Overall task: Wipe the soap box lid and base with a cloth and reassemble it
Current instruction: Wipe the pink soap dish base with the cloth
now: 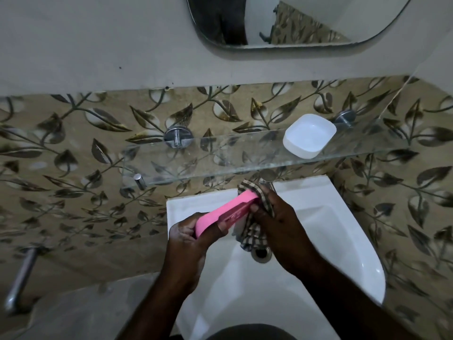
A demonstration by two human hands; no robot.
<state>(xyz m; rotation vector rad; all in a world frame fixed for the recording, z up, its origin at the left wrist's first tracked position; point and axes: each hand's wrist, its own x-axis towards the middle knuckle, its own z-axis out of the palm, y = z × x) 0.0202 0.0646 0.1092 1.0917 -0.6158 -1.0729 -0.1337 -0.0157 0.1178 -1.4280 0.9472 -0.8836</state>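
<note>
With left hand (pixel 188 233), grips the pink piece (pixel 226 212) by its 8 o'clock end over the sink (pixel 343 229); with right hand (pixel 277 217), pinches the cloth (pixel 255 231) round its 2 o'clock end. Leaves the white piece (pixel 308 136) on the shelf (pixel 220 165) at 1 o'clock. Probably light, stiff, slippery plastic: best gripped across the long edges.

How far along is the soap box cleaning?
Midway, it seems. The left hand grips the pink half while the right hand rubs it with the checked cloth. The white half sits apart on the glass shelf; whether it's wiped I cannot tell. Reassembly remains.
</note>
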